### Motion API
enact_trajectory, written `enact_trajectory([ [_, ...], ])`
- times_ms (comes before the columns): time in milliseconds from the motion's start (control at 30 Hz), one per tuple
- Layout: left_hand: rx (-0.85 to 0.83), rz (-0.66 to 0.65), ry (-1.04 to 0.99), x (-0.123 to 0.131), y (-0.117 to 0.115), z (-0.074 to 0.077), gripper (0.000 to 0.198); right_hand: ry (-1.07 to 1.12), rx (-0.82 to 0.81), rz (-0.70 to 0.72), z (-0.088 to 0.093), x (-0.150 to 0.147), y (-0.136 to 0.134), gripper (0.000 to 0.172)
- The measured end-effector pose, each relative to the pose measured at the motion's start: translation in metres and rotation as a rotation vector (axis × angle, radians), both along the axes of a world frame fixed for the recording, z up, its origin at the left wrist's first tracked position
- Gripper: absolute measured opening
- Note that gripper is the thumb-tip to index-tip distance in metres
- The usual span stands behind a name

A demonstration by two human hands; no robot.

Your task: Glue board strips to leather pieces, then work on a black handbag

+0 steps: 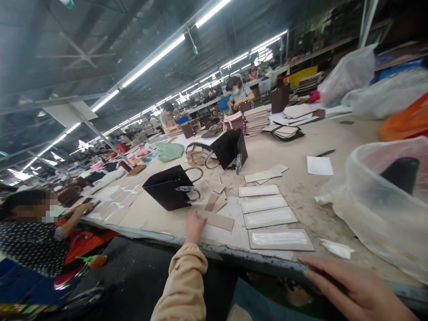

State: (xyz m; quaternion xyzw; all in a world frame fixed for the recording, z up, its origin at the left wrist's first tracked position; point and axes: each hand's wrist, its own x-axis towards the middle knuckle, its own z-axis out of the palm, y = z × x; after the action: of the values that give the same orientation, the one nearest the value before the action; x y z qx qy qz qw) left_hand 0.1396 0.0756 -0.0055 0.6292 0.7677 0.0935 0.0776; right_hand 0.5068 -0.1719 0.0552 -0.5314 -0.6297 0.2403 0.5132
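Note:
My left hand (195, 226) pinches the left end of a flat grey-brown cardboard strip (219, 221) that lies at the table's front edge. Just behind it are loose cardboard pieces (216, 185) and a black handbag (167, 189) with plastic-wrapped handles. To the strip's right, several rectangular panels lie in a column, the nearest panel (281, 239) bearing a white, shiny smear. My right hand (354, 285) is at the table edge on the lower right, fingers stretched out, with no object visible in it.
A second black bag (230, 149) stands farther back, near stacked panels (257, 120). At right are a clear plastic bag (377, 214) with a dark object inside, a crumpled white scrap (337, 248) and a white paper (320, 165). A co-worker (33, 240) sits at left; others work beyond.

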Motion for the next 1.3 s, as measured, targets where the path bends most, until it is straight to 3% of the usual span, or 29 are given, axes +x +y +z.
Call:
enact_trajectory([
  [67,-0.006,-0.017,-0.015,-0.006,0.000,-0.001,0.045,-0.159,-0.128,0.040,-0.004,0.003,0.021,0.021],
  [133,-0.010,-0.041,-0.032,-0.010,0.000,-0.002,0.040,-0.172,-0.254,0.049,-0.010,0.003,0.041,0.024],
  [367,-0.003,-0.024,-0.075,-0.017,0.007,-0.010,0.032,0.070,-0.507,0.115,-0.022,-0.002,0.079,0.036],
  [433,0.005,-0.025,-0.075,-0.016,0.005,-0.011,0.033,0.150,-0.514,0.090,-0.025,-0.002,0.085,0.038],
  [533,0.044,-0.077,-0.056,-0.009,0.000,-0.008,0.052,0.210,-0.516,0.040,-0.031,0.002,0.089,0.042],
  [633,-0.049,-0.343,-0.006,0.001,-0.004,0.000,0.067,0.176,-0.545,0.005,-0.038,0.006,0.089,0.044],
  [733,-0.158,-0.547,0.045,0.008,-0.004,0.008,0.059,0.122,-0.558,-0.001,-0.042,0.009,0.087,0.044],
  [1100,-0.056,-0.629,0.062,-0.004,-0.001,0.015,0.043,0.093,-0.533,-0.024,-0.044,0.015,0.080,0.047],
  [1300,0.045,-0.631,-0.009,-0.013,-0.008,0.014,0.010,0.080,-0.515,-0.004,-0.036,0.008,0.079,0.044],
])
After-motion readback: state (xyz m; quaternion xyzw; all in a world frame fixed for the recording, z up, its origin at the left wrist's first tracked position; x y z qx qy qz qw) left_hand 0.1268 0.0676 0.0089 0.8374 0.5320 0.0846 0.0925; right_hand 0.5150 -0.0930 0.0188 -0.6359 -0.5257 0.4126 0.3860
